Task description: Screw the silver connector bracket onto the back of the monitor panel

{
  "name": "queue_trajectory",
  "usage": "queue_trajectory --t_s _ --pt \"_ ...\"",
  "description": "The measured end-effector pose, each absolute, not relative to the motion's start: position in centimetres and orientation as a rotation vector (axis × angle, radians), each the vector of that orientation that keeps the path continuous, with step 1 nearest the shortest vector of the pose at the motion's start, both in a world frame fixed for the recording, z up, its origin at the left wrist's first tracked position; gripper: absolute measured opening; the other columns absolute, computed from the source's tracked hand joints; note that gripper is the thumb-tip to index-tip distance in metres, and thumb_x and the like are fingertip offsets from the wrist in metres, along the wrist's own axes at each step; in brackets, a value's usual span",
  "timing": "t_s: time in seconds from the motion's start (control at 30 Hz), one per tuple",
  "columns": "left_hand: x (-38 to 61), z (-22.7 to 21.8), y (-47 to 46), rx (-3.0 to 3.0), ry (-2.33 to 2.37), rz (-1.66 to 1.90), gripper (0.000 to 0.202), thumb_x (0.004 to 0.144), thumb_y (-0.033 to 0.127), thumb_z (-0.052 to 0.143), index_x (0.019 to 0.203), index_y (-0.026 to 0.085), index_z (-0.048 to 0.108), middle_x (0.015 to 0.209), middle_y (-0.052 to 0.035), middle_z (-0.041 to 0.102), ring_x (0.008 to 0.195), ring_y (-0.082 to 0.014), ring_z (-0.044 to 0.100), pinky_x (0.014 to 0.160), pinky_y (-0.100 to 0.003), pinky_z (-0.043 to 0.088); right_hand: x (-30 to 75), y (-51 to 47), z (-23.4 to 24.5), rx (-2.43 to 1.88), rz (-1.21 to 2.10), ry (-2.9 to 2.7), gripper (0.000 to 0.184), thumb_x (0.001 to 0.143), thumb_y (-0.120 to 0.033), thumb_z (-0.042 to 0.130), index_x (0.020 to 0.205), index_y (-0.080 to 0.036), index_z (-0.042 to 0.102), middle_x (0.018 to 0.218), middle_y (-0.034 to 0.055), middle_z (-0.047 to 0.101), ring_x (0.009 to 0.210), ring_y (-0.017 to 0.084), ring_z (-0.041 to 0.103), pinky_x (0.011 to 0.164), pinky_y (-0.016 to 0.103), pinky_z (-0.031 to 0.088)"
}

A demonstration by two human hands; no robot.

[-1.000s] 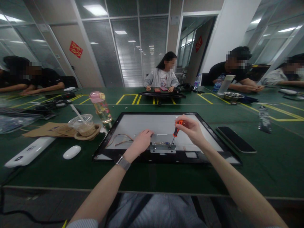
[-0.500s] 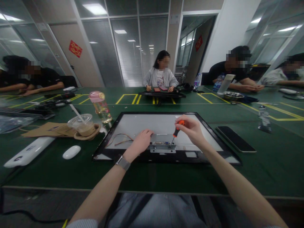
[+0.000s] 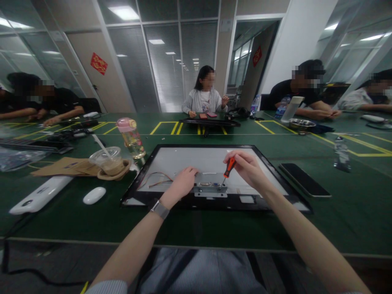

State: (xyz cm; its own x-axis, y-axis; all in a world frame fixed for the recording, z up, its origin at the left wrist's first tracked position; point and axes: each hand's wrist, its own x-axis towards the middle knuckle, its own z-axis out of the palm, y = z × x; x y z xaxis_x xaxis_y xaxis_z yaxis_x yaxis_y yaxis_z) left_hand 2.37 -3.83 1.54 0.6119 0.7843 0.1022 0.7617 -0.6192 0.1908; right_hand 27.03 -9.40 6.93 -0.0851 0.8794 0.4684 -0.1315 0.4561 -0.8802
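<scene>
A flat display panel (image 3: 208,157) with a black frame lies face-down or face-up, I cannot tell which, on the green table. Near its front edge stands a metal bracket (image 3: 211,190) with a row of connector ports. My left hand (image 3: 183,182) rests palm down by the bracket's left end, fingers loosely extended and their tips partly hidden. Pinched in the fingers of my right hand (image 3: 245,165) is a red-and-black screwdriver (image 3: 229,166), tilted, its tip at the right part of the bracket. Thin coloured wires (image 3: 157,179) lie left of my left hand.
Left of the panel are a white mouse (image 3: 94,195), an iced drink cup (image 3: 108,160), a pink-lidded bottle (image 3: 131,138) and a long white device (image 3: 41,195). A phone (image 3: 304,179) lies at right. Several people sit around the table, one (image 3: 206,96) opposite.
The screwdriver handle has turned and tilts a little differently as my right fingers shift on it. My left hand stays put. The person opposite has raised a hand.
</scene>
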Motion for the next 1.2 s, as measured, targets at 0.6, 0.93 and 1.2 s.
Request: queue_trajectory --t_s 0.6,0.93,1.2 --pt "2.6 1.7 -4.1 2.692 1.331 0.298 0.042 0.098 0.002 0.035 0.131 0.009 0.058 0.133 -0.0151 0.062 0.122 -0.0223 0.058 0.109 -0.033 0.043 28.1 -8.7 6.5 -0.65 1.093 -1.39 0.02 0.075 -0.047 0.084 0.083 -0.03 0.077 0.085 0.0014 0.07 0.083 0.021 0.068 0.08 0.039 0.056" --pt "2.7 1.8 -4.0 2.72 1.324 0.258 0.042 0.096 0.002 0.036 0.131 0.009 0.058 0.135 -0.0159 0.061 0.124 -0.0237 0.058 0.109 -0.035 0.043 27.6 -8.8 6.7 -0.639 1.138 -1.356 0.019 0.085 -0.049 0.075 0.091 -0.03 0.076 0.098 0.0036 0.076 0.094 0.024 0.069 0.093 0.046 0.053" --pt "2.6 2.1 -4.1 2.685 1.341 0.279 0.042 0.098 0.003 0.035 0.131 0.009 0.059 0.131 -0.0152 0.063 0.118 -0.0235 0.061 0.106 -0.035 0.045 27.7 -9.1 6.9 -0.622 1.201 -1.387 0.019 0.082 -0.047 0.077 0.09 -0.03 0.078 0.094 0.0037 0.075 0.09 0.023 0.069 0.09 0.045 0.054"
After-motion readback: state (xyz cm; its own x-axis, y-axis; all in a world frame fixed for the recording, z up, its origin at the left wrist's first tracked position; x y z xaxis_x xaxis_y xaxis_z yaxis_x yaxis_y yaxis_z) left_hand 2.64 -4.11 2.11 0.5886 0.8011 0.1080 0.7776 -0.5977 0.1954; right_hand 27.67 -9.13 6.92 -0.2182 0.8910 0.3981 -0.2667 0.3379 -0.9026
